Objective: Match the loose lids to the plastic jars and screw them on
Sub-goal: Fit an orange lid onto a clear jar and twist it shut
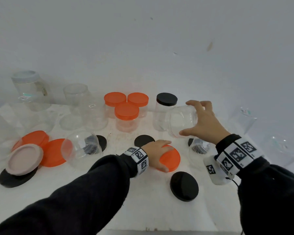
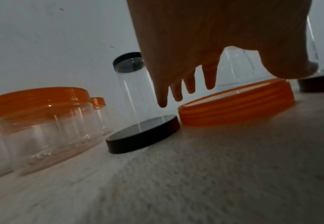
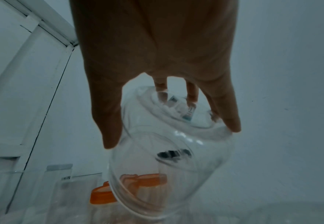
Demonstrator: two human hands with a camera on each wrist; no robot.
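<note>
My left hand (image 1: 161, 155) lies over a loose orange lid (image 1: 172, 158) on the white table, fingers at its far edge and thumb (image 2: 291, 68) on its near rim, gripping it. The orange lid (image 2: 237, 104) shows its ribbed side in the left wrist view. My right hand (image 1: 193, 119) holds a clear lidless plastic jar (image 1: 181, 122) tilted in the air, above and to the right of the orange lid. In the right wrist view the fingers (image 3: 230, 118) clasp the jar (image 3: 172, 159) around its base, its mouth pointing away.
Three orange-lidded jars (image 1: 126, 114) and a black-lidded jar (image 1: 165, 109) stand at the back. Loose black lids (image 1: 184, 185) (image 1: 143, 140), orange lids (image 1: 53, 152) and a pink lid (image 1: 25, 159) lie about. Clear jars (image 1: 82, 148) (image 1: 198, 149) lie nearby; more stand back left.
</note>
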